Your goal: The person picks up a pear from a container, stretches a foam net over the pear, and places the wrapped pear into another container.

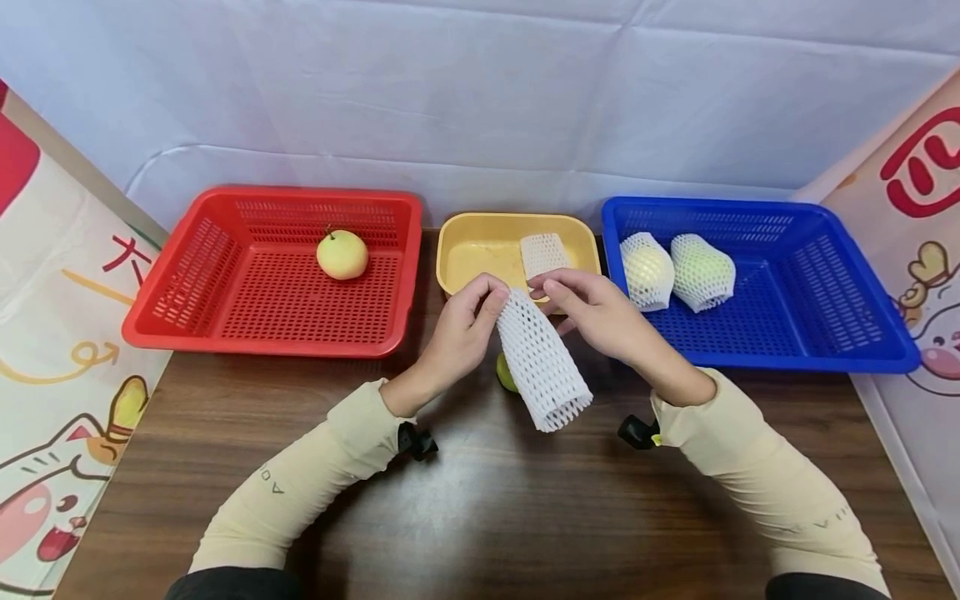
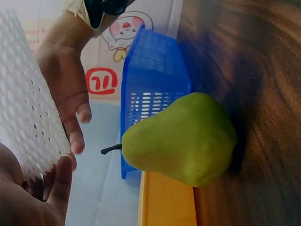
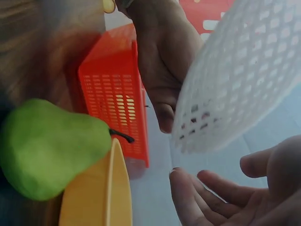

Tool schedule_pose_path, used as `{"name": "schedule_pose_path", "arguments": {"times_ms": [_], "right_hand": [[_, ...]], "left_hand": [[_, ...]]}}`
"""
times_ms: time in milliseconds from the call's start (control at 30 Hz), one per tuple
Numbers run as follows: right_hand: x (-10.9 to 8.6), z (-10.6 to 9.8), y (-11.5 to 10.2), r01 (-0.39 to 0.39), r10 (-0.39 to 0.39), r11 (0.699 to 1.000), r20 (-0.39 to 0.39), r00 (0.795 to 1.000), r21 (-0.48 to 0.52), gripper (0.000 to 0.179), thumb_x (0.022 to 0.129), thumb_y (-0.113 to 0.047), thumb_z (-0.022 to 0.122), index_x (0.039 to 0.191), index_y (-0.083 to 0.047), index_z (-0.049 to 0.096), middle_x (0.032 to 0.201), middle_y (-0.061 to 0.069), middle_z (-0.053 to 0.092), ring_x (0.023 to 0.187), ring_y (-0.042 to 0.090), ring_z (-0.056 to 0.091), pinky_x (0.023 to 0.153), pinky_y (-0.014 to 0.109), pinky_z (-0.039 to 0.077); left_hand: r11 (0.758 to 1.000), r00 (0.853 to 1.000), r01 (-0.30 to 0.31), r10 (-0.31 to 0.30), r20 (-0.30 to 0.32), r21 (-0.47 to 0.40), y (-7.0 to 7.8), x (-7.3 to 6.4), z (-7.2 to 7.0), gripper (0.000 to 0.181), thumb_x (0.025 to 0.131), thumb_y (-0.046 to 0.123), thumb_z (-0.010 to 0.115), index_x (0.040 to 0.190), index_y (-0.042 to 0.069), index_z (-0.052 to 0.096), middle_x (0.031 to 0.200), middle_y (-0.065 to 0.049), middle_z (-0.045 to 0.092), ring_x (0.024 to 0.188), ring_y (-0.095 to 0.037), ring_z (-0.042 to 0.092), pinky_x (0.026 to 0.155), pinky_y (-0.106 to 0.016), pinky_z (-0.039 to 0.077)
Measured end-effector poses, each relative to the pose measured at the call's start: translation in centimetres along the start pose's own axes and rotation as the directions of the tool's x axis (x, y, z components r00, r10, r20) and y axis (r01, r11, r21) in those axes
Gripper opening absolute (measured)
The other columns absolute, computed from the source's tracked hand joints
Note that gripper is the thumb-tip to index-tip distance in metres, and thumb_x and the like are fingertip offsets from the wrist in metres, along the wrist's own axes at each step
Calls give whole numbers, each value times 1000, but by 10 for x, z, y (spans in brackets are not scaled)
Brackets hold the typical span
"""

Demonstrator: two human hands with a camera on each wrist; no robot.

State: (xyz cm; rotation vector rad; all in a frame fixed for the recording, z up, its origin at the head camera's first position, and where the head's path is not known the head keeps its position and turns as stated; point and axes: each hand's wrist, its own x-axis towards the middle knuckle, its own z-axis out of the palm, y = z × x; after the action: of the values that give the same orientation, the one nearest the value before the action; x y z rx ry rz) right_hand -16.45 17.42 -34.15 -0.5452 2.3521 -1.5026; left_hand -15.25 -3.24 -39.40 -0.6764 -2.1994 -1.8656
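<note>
White netted sleeve (image 1: 542, 362) — green pear (image 2: 183, 143) — red basket (image 1: 288, 308).

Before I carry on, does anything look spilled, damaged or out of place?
Nothing stands out: no spill or damage shows. The green pear stands upright on the table, and the left hand holds the foam net.

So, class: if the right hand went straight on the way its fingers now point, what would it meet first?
Probably the white foam net, at the end the left hand pinches: in the head view, the right hand points leftward at it, though the depth between them is unclear.
</note>
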Motion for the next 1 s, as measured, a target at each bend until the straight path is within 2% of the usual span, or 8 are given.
{"name": "schedule_pose_path", "arguments": {"times_ms": [167, 333, 467, 600, 767, 900, 1000], "right_hand": [[2, 5, 3, 2, -2, 1000, 17, 1000, 5, 38, 111, -17, 42, 132, 8, 60, 122, 23, 66, 97, 18, 67, 77, 29, 59], [1, 5, 4, -4, 4, 1000, 6, 1000, 6, 33, 109, -17, 48, 122, 8, 65, 113, 20, 68, 90, 13, 66, 76, 31, 60], [0, 6, 5, 19, -18, 999, -10, 1000, 43, 27, 107, -13, 51, 114, 10, 64, 104, 16, 67, 89, 12, 66, 77, 32, 60], [0, 7, 5, 39, -32, 992, -58, 998, 119, 21, 106, -9, 52, 107, 11, 60, 96, 8, 65, 85, 12, 66, 78, 32, 60], [-1, 9, 5, 56, -35, 972, -95, 995, 227, 21, 107, -11, 50, 105, 8, 58, 95, 2, 64, 88, 12, 66, 84, 29, 57], [0, 11, 6, 28, -8, 934, -58, 998, 355, 20, 110, -14, 45, 105, 3, 56, 97, 1, 62, 91, 10, 63, 85, 26, 55], [0, 11, 6, 5, 4, 903, -21, 1000, 430, 22, 110, -13, 42, 110, 3, 56, 100, 0, 62, 92, 10, 61, 83, 25, 54]], "left_hand": [[1000, 1000, -1, 0, 12, 4, -1, 0, 1, 16, 106, 8, 52, 97, -2, 61, 89, -12, 60, 88, -19, 56, 83, -30, 47], [1000, 1000, 3, -3, 10, 18, -2, 0, 1, 16, 106, 8, 52, 97, -2, 61, 90, -11, 61, 88, -19, 56, 83, -30, 47], [999, 1000, 11, -11, 6, 30, -2, -1, 0, 16, 106, 8, 53, 96, -2, 61, 90, -11, 61, 88, -19, 56, 83, -30, 46], [999, 1000, 18, -18, 1, 37, -2, -1, 0, 16, 106, 8, 54, 96, -2, 62, 90, -12, 62, 88, -19, 56, 82, -30, 46], [999, 1000, 25, -25, -3, 41, -4, -2, 0, 16, 105, 9, 55, 96, -2, 62, 90, -12, 61, 88, -19, 56, 83, -30, 46], [999, 999, 33, -33, -3, 33, -4, -2, 1, 16, 105, 9, 55, 96, -2, 62, 90, -12, 61, 89, -19, 56, 84, -30, 46], [999, 999, 35, -35, -18, 15, -4, -2, 1, 16, 105, 8, 55, 95, -3, 62, 91, -13, 62, 90, -19, 57, 85, -30, 47]]}}
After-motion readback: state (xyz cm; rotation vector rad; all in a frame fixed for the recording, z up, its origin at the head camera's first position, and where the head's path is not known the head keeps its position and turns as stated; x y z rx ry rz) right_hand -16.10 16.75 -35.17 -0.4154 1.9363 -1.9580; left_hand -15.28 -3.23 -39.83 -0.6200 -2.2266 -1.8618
